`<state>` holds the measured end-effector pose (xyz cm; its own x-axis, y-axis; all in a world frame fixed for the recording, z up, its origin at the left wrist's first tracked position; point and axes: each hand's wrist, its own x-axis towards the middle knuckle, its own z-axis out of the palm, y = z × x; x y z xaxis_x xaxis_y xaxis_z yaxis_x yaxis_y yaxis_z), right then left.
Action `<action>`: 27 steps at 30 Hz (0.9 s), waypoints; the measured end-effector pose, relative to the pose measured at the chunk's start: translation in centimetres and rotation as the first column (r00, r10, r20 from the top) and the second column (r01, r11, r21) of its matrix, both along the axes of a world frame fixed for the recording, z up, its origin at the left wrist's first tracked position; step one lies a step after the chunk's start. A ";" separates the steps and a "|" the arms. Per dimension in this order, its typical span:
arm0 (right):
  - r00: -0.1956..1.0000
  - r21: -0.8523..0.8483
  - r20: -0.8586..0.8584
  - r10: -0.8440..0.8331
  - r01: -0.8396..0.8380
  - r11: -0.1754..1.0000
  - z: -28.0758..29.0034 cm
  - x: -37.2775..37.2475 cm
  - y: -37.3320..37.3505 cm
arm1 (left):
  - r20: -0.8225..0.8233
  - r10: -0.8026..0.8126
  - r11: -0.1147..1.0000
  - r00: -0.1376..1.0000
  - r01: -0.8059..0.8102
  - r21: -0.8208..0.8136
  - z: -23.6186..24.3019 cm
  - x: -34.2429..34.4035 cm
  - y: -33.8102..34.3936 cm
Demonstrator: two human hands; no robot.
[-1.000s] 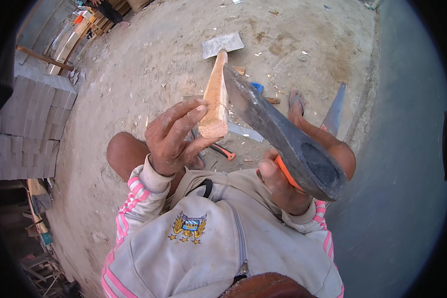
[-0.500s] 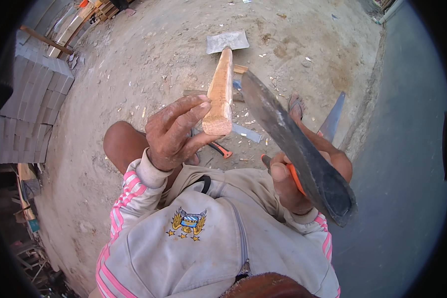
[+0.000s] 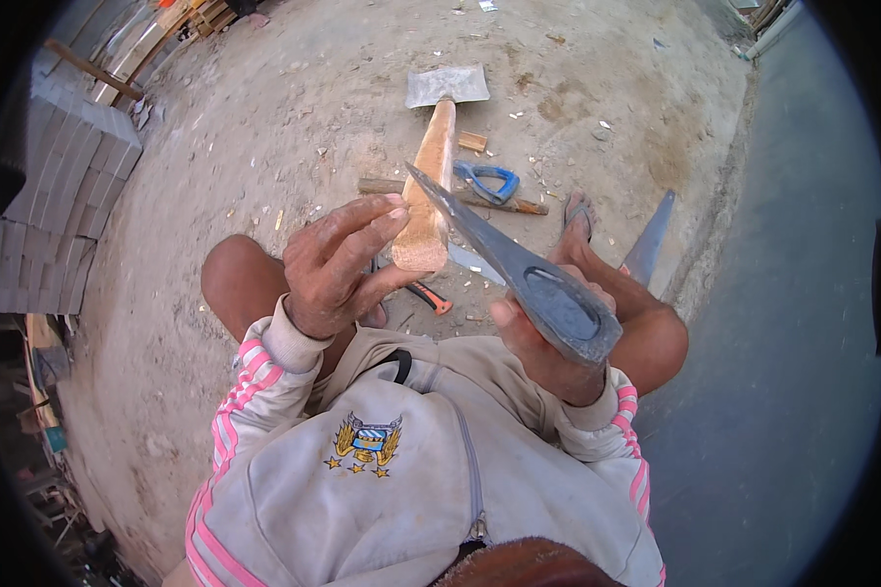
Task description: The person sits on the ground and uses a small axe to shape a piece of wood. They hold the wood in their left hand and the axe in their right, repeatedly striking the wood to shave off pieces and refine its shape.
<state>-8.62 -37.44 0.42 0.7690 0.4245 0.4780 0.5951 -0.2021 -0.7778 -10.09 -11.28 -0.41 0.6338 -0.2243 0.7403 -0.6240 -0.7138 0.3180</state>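
Observation:
My left hand [image 3: 338, 259] pinches the near end of a tapered wooden handle [image 3: 429, 210] between thumb and fingers. The cut end of the wood faces me. At its far end is a wide grey metal blade [image 3: 447, 86]. My right hand [image 3: 543, 357] is closed around a hatchet [image 3: 548, 298], whose head is seen from above with the oval eye near me. The hatchet's narrow edge points up and left, overlapping the wood in view; whether they touch I cannot tell. Its handle is mostly hidden beneath the head.
On the dirt floor lie a saw with a blue handle [image 3: 487, 184], a wooden stick [image 3: 533, 207], an orange-and-black tool handle [image 3: 431, 296], another saw blade [image 3: 648, 238] and scattered chips. Grey blocks [image 3: 59, 191] are stacked at left; a smooth grey surface [image 3: 764, 342] runs along the right.
My right hand has swung the hatchet left and turned it, bringing its edge over the wood in view. The blue saw handle has come into sight. My left hand keeps its hold.

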 end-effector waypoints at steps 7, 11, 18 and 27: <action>1.000 0.016 -0.008 -0.017 0.017 1.000 0.4 0.7 1.1 | 0.009 -0.013 1.000 1.000 0.013 0.006 -0.1 0.3 0.2; 0.988 0.046 -0.156 0.000 0.008 0.999 0.2 0.2 1.4 | 0.015 -0.027 0.999 1.000 0.027 -0.035 -0.7 0.1 0.3; 0.987 0.096 -0.158 -0.021 0.037 0.995 0.7 0.8 2.1 | 0.024 0.001 1.000 1.000 0.000 -0.027 -0.8 -0.1 0.7; 0.992 0.075 -0.122 0.038 -0.029 0.997 0.7 0.8 2.5 | 0.032 0.007 0.999 0.999 -0.005 -0.040 -1.3 -0.3 1.5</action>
<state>-7.86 -34.90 1.11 0.8099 0.4183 0.4113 0.4996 -0.1243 -0.8573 -10.38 -9.77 -1.68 0.6106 -0.1908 0.7686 -0.6302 -0.7048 0.3257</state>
